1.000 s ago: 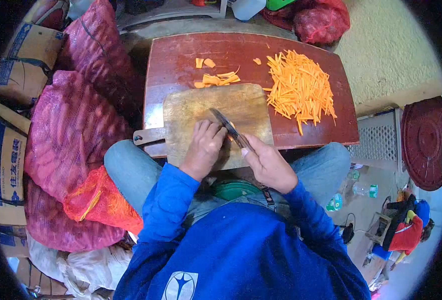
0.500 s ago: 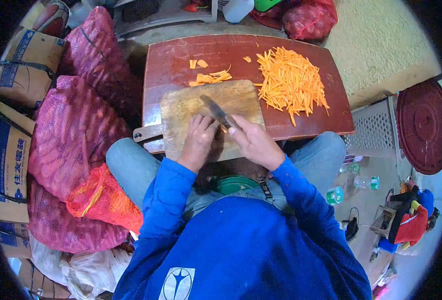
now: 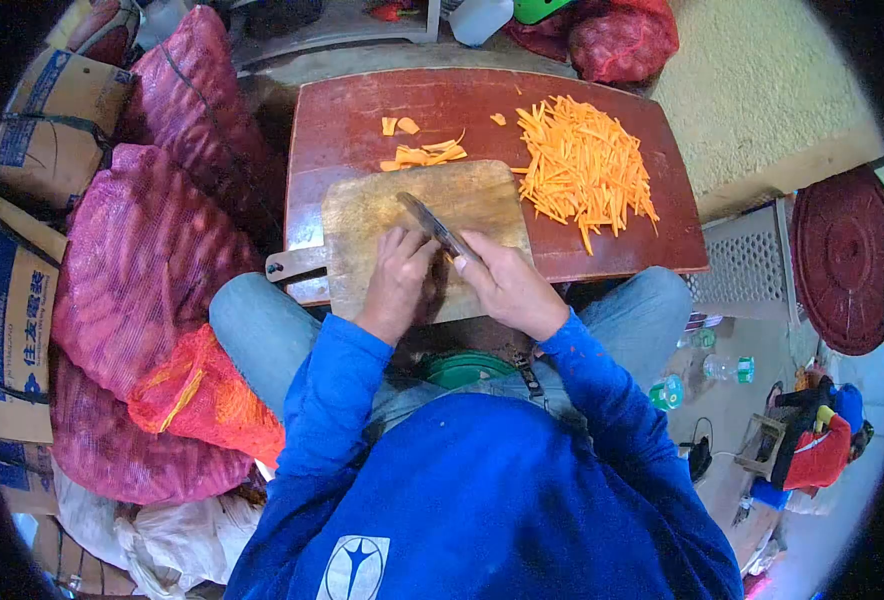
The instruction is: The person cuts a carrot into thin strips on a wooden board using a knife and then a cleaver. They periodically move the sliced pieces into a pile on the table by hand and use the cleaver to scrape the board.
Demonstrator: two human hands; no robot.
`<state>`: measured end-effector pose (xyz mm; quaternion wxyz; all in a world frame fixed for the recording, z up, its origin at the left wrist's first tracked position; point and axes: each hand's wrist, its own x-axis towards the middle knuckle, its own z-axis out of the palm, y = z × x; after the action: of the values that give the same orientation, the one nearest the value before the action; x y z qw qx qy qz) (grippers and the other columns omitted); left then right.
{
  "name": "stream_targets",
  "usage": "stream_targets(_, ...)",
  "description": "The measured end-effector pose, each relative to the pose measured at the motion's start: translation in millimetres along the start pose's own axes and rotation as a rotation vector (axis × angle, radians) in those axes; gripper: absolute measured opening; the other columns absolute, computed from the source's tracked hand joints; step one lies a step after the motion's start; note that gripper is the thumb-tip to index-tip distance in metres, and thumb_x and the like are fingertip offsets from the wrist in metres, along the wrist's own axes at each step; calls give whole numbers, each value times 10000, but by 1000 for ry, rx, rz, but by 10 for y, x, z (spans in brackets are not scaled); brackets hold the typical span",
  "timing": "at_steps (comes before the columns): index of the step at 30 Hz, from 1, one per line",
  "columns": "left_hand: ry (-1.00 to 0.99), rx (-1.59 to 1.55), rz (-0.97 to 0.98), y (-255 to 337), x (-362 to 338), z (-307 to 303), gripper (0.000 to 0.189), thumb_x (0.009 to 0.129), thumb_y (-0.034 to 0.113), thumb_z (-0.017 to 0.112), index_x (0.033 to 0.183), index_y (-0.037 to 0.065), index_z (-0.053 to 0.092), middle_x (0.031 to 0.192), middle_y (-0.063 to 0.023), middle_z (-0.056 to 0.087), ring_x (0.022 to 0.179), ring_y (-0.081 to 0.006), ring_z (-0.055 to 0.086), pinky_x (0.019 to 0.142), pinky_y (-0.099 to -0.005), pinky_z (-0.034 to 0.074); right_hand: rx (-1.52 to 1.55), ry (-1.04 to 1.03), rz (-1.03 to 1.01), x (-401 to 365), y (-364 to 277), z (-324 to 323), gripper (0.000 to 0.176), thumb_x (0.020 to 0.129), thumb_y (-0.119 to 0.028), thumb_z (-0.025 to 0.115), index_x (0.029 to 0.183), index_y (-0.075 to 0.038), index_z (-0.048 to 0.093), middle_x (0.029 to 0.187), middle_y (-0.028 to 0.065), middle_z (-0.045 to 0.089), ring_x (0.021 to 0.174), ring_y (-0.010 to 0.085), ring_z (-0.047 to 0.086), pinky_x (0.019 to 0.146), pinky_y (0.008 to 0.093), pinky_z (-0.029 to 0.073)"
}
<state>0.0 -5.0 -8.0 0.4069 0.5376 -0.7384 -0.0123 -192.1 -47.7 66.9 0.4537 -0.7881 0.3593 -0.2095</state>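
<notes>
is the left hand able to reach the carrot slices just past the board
Probably yes: the carrot slices lie straight ahead of the left hand, with bare cutting board between; only the knife blade angles close by.

blue long-sleeved top [image 3: 482, 500] with white chest emblem [image 3: 354, 568]; light blue jeans [image 3: 257, 335].

Knife [image 3: 430, 224] and right hand [image 3: 507, 287] crept forward — nearer left hand [image 3: 398, 278].
</notes>
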Motion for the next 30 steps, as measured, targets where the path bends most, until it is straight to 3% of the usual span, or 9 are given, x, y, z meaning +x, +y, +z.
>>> stream_targets(3, 35, -40, -49, -92, -40, 21, 221, 764, 5, 740, 984, -4, 719, 988, -151, 670, 935, -360, 615, 851, -468, 496, 48, 138, -74, -66, -34, -29, 345, 1085, -151, 537, 1383, 14, 591, 934, 151, 681, 860, 233, 662, 804, 391, 544)
stream_targets(4, 50, -62, -84, -112, -62, 33, 214, 760, -17, 737, 973, -6, 720, 974, -156, 672, 922, -368, 621, 839, -466, 504, 60, 107, 10, -94, -63, -83, 347, 1094, -167, 534, 1398, -11, 595, 855, 57, 631, 778, 151, 616, 702, 337, 515)
stream_targets(9, 214, -153, -238, -82, -8, 19, 212, 759, -72, 728, 961, -8, 727, 966, -168, 690, 937, -377, 654, 828, -451, 537, 235, -23, 197, -252, -125, -56, 377, 1098, -183, 536, 1443, -37, 581, 803, -33, 537, 713, 72, 476, 632, 277, 431)
stream_targets(11, 209, -142, -270, -65, 0, -13, 212, 769, -81, 724, 969, -11, 730, 990, -172, 708, 966, -371, 675, 847, -444, 553, 180, -31, 184, -270, -73, 14, 378, 1087, -191, 528, 1402, 11, 583, 979, 175, 664, 919, 213, 634, 876, 370, 525)
stream_targets(13, 223, -166, -252, -47, 11, 2, 186, 772, -77, 732, 941, 1, 725, 936, -163, 668, 907, -389, 631, 795, -461, 524, 153, -54, 282, -311, 86, -98, 383, 1079, -210, 542, 1384, 14, 601, 975, 184, 678, 901, 223, 651, 854, 383, 534)
stream_targets(19, 101, -34, -137, -80, 10, 48, 166, 786, -25, 738, 946, 13, 714, 950, -148, 664, 903, -377, 622, 806, -474, 504, -205, 340, 233, -249, 509, -827, 391, 1068, -205, 569, 1361, 51, 606, 1012, 220, 717, 901, 283, 701, 830, 420, 551)
stream_targets(23, 18, 49, -86, -79, 10, 60, 146, 759, -4, 695, 897, 42, 712, 946, -133, 619, 931, -349, 581, 819, -467, 444, -66, 286, 148, -178, 322, -785, 373, 1063, -190, 570, 1331, 67, 609, 979, 226, 715, 877, 279, 709, 807, 419, 548)
stream_targets(25, 0, 52, -105, -76, 21, 62, 157, 745, 1, 670, 891, 40, 711, 970, -131, 623, 950, -353, 582, 826, -470, 440, 42, 218, 282, -145, 107, -641, 361, 1051, -173, 580, 1331, 53, 611, 966, 258, 701, 860, 289, 714, 799, 432, 545)
stream_targets(30, 4, 17, -108, -91, 40, 21, 144, 753, -12, 677, 887, 35, 705, 947, -137, 627, 952, -349, 591, 831, -471, 445, -92, 128, 63, -59, 176, -487, 355, 1033, -175, 613, 1335, 12, 622, 941, 286, 686, 853, 405, 711, 782, 450, 549)
